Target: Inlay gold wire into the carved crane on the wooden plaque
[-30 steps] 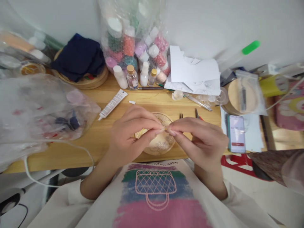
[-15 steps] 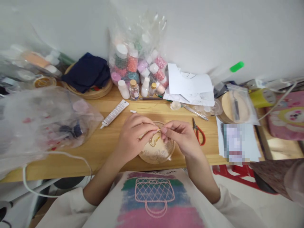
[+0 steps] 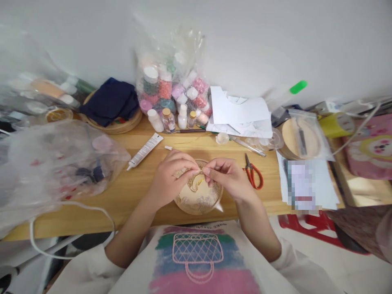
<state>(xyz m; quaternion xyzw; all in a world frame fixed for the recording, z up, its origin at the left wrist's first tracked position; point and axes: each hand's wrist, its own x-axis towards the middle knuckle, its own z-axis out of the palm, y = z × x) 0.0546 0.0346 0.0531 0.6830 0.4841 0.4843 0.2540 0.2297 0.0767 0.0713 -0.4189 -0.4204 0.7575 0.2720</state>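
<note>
Over a round hoop-like disc [image 3: 200,207] with cream cloth and a pale raised pattern, my two hands meet fingertip to fingertip. My left hand [image 3: 171,177] is closed in a pinch on a thin gold cord [image 3: 193,185]. A curved length of that cord hangs or lies across the disc. From the other side, my right hand [image 3: 228,175] pinches at the same gold strand, close to the left fingertips. Exactly where the strand ends is hidden by the fingers. Red-handled pliers [image 3: 254,173] lie open on the table just right of my right hand.
A white tube [image 3: 145,152] lies left of the hands. Small bottles [image 3: 168,120] and a bag of bead jars [image 3: 165,87] stand behind. White papers [image 3: 240,108], a craft knife [image 3: 248,145] and a wooden round [image 3: 300,136] are to the right. A plastic bag [image 3: 61,159] fills the left.
The view has shifted slightly, so the table sits a little lower and further left. Both hands stay pinched together over the disc; more of the gold cord shows below the fingers.
</note>
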